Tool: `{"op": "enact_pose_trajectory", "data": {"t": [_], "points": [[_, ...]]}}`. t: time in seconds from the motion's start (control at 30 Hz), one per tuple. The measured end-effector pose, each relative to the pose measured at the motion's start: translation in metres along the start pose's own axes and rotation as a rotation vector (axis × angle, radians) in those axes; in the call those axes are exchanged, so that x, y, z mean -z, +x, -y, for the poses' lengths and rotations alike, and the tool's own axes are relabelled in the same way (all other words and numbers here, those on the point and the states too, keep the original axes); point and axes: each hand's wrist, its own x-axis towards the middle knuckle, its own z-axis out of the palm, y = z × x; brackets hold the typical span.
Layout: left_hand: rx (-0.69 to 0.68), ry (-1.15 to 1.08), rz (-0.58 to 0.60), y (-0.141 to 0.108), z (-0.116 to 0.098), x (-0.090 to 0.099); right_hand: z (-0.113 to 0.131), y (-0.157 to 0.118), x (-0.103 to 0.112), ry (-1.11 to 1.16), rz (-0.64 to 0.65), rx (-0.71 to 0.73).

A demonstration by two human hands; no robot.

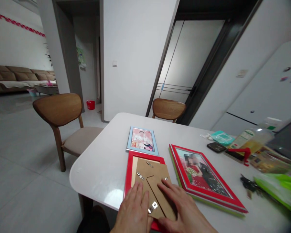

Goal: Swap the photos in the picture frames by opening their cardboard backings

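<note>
A brown backing board point(157, 184) with metal clips lies slightly askew over a red picture frame point(129, 171) near the table's front edge. A pale strip shows between the board and the frame's left side. My left hand point(134, 207) rests on the board's left edge, fingers stretched out. On the right side, my right hand point(181, 207) touches the board with its fingers spread. Just beyond lies a blue picture frame point(143, 139) holding a photo. To the right, another red picture frame point(206, 174) with a photo lies on top of a green-edged one.
The white table point(97, 174) carries a bottle point(254, 137), a teal packet point(221, 137), a dark pouch point(215, 147), keys point(248, 184) and a green bag point(281, 189) on the right. Wooden chairs stand at the left point(60, 110) and far side point(169, 109).
</note>
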Motion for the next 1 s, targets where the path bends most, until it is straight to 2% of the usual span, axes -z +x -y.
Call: {"op": "enact_pose_trajectory", "data": {"t": [0.13, 0.27, 0.37, 0.5, 0.7, 0.83, 0.93, 1.0], "points": [[0.013, -0.105, 0.076, -0.001, 0.005, 0.007, -0.003, 0.008, -0.006, -0.053, -0.015, 0.050], [0.007, -0.179, 0.112, 0.000, 0.012, 0.016, -0.003, 0.012, -0.014, -0.077, -0.113, 0.090], [-0.012, -0.241, 0.168, 0.002, 0.018, 0.019, 0.002, 0.013, -0.021, -0.106, -0.175, 0.106], [-0.009, -0.294, 0.263, 0.001, 0.025, 0.021, 0.014, 0.014, -0.027, -0.135, -0.185, 0.140], [0.045, -0.332, 0.304, -0.002, 0.029, 0.026, 0.009, 0.012, -0.031, -0.120, -0.255, 0.193], [0.029, -0.318, 0.327, -0.001, 0.029, 0.031, -0.002, 0.018, -0.027, -0.114, -0.307, 0.235], [0.001, -0.317, 0.329, -0.001, 0.029, 0.033, -0.002, 0.033, -0.017, -0.193, -0.326, 0.163], [0.015, -0.335, 0.312, -0.001, 0.030, 0.033, 0.000, 0.043, -0.011, -0.220, -0.282, 0.121]]}}
